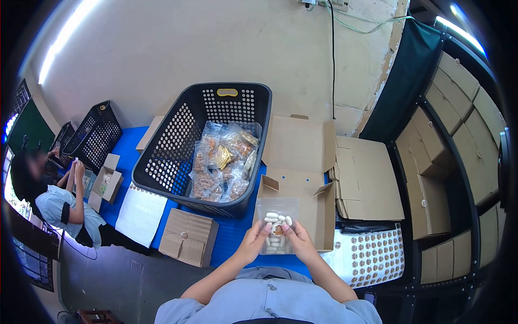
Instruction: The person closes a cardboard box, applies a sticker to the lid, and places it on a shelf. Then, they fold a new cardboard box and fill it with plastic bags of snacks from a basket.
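A clear plastic pouch of white oval pieces (276,248) is held upright between my two hands, close to my body. My left hand (252,243) grips its left side, and my right hand (300,243) grips the right side. Both thumbs lie on the front near a round brown-and-white sticker (277,230). Behind the pouch, an open cardboard box (302,189) lies with its lid folded back. To its left stands a large black perforated basket (156,146) holding several filled clear bags (221,156).
A closed cardboard box (186,237) sits at the blue table's front edge. Flat cardboard (372,178) is stacked right, beside a sticker sheet (375,256). Shelves of boxes (431,178) stand further right. Another person (70,202) works at far left near more black baskets (97,132).
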A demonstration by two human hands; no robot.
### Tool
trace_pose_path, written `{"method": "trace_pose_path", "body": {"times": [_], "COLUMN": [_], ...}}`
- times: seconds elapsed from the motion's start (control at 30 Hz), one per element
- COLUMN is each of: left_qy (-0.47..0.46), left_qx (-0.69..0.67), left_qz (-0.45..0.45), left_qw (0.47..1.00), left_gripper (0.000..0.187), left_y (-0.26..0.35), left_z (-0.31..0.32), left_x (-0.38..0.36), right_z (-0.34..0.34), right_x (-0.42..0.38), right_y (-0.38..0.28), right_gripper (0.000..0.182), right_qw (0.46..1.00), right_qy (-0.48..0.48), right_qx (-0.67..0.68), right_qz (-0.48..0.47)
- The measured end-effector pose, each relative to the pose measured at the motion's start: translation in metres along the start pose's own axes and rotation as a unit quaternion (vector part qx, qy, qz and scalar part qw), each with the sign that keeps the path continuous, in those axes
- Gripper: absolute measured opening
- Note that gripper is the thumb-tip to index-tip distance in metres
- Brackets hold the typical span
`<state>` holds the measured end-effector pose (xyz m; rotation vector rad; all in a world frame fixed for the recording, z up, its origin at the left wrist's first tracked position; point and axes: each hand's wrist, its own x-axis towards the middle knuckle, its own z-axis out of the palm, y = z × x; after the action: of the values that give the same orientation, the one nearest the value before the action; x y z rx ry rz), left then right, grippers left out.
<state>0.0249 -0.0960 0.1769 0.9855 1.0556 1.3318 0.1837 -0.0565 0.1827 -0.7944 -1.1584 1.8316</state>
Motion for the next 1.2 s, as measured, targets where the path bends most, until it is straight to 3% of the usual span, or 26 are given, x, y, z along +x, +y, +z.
{"method": "trace_pose_path", "body": {"times": [0.03,0.1,0.17,0.23,0.33,0.37,0.43,0.47,0.53,0.57,0.73,0.83,0.9,1.0,1.07,1.1,1.2], "left_qy": [-0.001,-0.078,-0.108,-0.155,-0.142,-0.144,-0.035,-0.036,0.0,0.005,-0.028,-0.028,-0.006,0.012,-0.056,-0.083,-0.046], "left_qx": [-0.001,0.148,0.18,0.192,0.281,0.28,0.196,0.195,0.093,0.137,0.112,0.066,0.032,0.106,0.207,0.236,0.128], "left_qz": [0.0,0.007,0.008,-0.01,0.037,0.037,0.089,0.09,0.067,0.085,0.069,0.06,0.062,0.093,0.185,0.173,0.128], "left_qw": [1.0,0.986,0.978,0.969,0.948,0.948,0.976,0.976,0.993,0.987,0.991,0.996,0.998,0.99,0.959,0.953,0.982], "left_gripper": [0.042,0.057,0.061,0.066,0.066,0.066,0.045,0.045,0.024,0.016,0.021,0.026,0.029,0.04,0.053,0.062,0.053], "left_y": [0.0,0.003,-0.009,-0.009,-0.008,-0.006,0.006,0.002,0.002,0.004,0.007,0.011,0.009,0.006,0.02,0.014,0.004], "left_z": [0.001,0.003,0.001,0.001,-0.004,-0.003,0.003,-0.002,-0.016,-0.02,-0.032,-0.025,-0.024,-0.024,-0.006,-0.006,0.008], "left_x": [-0.002,-0.007,-0.009,-0.012,-0.011,-0.011,-0.011,-0.007,0.0,0.001,0.001,0.001,0.001,0.001,-0.007,-0.007,-0.011], "right_z": [0.0,0.001,0.003,-0.01,-0.01,-0.01,-0.01,-0.009,-0.008,-0.008,-0.014,-0.007,0.003,0.007,0.009,0.015,0.016], "right_x": [0.001,0.002,0.004,0.006,0.002,0.001,-0.001,-0.002,-0.004,-0.006,-0.007,-0.011,-0.012,-0.011,-0.01,-0.01,-0.008], "right_y": [0.0,-0.002,-0.003,-0.002,-0.01,-0.01,-0.009,-0.005,-0.004,-0.007,-0.015,-0.03,-0.034,-0.031,-0.025,-0.022,-0.02], "right_gripper": [0.04,0.041,0.035,0.03,0.018,0.017,0.015,0.018,0.021,0.024,0.034,0.038,0.037,0.036,0.033,0.033,0.038], "right_qw": [0.999,0.997,0.991,0.993,0.993,0.993,0.991,0.991,0.99,0.991,0.991,0.977,0.957,0.915,0.896,0.887,0.871], "right_qy": [-0.002,-0.004,0.096,0.088,0.093,0.08,0.067,0.036,0.006,-0.004,-0.083,-0.088,0.011,0.057,0.025,0.016,0.024], "right_qx": [-0.03,-0.06,-0.055,-0.054,-0.046,-0.068,-0.092,-0.106,-0.12,-0.126,-0.104,-0.191,-0.243,-0.338,-0.37,-0.377,-0.404], "right_qz": [-0.022,-0.046,-0.071,-0.065,-0.049,-0.058,-0.068,-0.068,-0.068,-0.042,-0.004,-0.041,-0.155,-0.214,-0.246,-0.264,-0.278]}}
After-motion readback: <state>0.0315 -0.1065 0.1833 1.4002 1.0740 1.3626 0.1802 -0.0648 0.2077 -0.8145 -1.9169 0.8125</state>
